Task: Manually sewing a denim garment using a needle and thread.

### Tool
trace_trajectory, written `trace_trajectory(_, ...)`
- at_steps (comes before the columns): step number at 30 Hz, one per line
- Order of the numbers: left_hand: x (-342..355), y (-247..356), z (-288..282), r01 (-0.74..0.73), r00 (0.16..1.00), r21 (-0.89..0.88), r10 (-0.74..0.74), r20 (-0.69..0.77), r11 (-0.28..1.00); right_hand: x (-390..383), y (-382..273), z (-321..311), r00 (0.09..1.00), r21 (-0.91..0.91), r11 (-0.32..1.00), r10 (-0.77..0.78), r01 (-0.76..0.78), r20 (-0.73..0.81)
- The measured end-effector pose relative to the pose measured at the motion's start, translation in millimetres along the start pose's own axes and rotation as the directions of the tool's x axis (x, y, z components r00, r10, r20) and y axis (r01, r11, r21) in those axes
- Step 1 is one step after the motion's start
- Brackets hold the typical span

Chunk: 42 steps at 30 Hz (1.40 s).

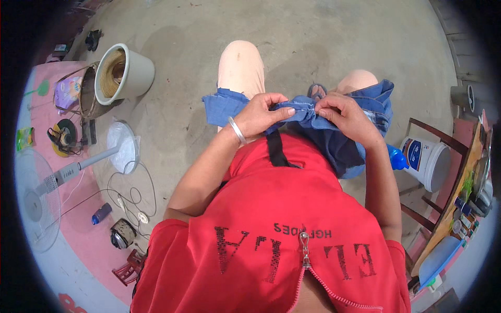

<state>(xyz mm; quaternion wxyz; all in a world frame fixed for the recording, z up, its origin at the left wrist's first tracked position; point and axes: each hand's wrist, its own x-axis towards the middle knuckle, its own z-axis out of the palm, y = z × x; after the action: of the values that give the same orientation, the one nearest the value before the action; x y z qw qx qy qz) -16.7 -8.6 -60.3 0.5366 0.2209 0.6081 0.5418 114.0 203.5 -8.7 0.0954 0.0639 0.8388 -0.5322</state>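
Blue denim cloth (225,107) with frayed edges lies across my lap, its bulk hanging in folds over my right thigh. My left hand (262,115), a silver bangle at its wrist, pinches a bunched seam of the denim between thumb and fingers. Close by, my right hand (342,116) grips the same strip with its fingertips pressed together. A short stretch of folded cloth with pale threads spans the gap between my hands. Whether the right fingertips also hold something small cannot be made out. A black strap (277,148) lies beneath the cloth against my red clothing.
On the left stand a pale bucket (140,73) with a straw hat in it, a woven basket (90,94) and a white fan (68,172) with a looping cord. To the right are a white bucket (436,166), a blue bottle (397,157), a wooden chair (438,136) and a cluttered table (448,221).
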Motion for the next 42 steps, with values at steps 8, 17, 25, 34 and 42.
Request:
trace_trajectory(8,1.6,3.6,2.6,0.026,1.0,-0.061,-0.027,-0.005,0.998,1.4,-6.9,-5.2,0.997,-0.16,0.984,-0.08,0.077,-0.01)
trace_trajectory(17,3.7,1.5,-0.9,0.066,0.995,-0.102,-0.059,0.075,0.993,1.3,-1.3,-1.4,0.996,-0.152,0.985,-0.085,0.082,-0.012)
trace_trajectory(25,2.6,-5.9,8.8,-0.116,0.993,0.112,0.119,-0.021,0.987,-0.4,3.6,5.0,1.0,-0.054,0.999,0.003,-0.003,-0.012)
trace_trajectory(34,-12.2,16.7,18.5,-0.271,0.872,0.341,0.38,-0.308,0.9,-2.4,14.9,12.7,0.996,0.245,0.965,0.092,-0.094,0.017)
trace_trajectory(42,-22.7,12.5,19.7,-0.251,0.801,0.791,0.579,-0.155,0.558,-2.7,15.4,12.5,0.996,0.204,0.975,0.09,-0.088,-0.001)
